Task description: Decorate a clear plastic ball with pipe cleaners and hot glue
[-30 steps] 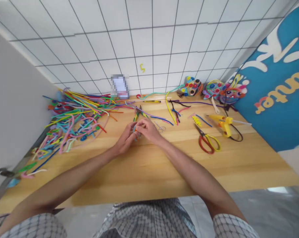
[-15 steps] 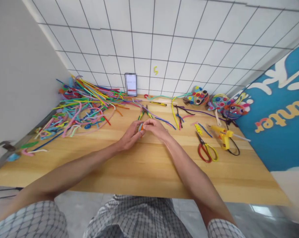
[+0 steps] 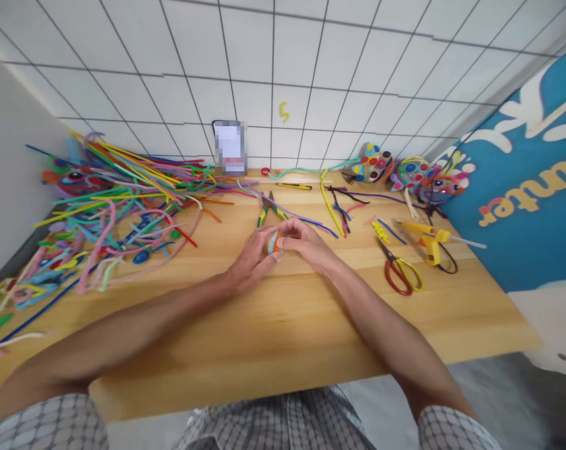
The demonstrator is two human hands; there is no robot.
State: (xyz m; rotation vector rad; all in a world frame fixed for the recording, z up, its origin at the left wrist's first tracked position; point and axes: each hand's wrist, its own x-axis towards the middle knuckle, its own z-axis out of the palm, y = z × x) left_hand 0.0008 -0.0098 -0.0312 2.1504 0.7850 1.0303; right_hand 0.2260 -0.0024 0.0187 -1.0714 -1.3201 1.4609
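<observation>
A small orange and light-blue piece [image 3: 274, 242] is held between both hands over the middle of the table. My left hand [image 3: 256, 255] closes on its left side, thumb near its lower edge. From the right, my right hand [image 3: 302, 241] pinches the same piece with bent fingers. Much of it is hidden by the fingers. Just behind the hands lie pliers [image 3: 270, 204] with green and yellow handles, their jaws spread and pointing at the wall.
Tangled pipe cleaners [image 3: 142, 187] cover the left side. A phone [image 3: 230, 147] leans on the wall. Scissors [image 3: 398, 270] and a yellow glue gun [image 3: 428, 236] lie right. Colourful fish-like crafts [image 3: 373, 166] stand at the back right. A yellow cutter [image 3: 293, 186] lies behind the pliers.
The view has turned and shifted, so the pipe cleaners look larger. Both hands still hold the small piece, and more of its light-blue part shows.
</observation>
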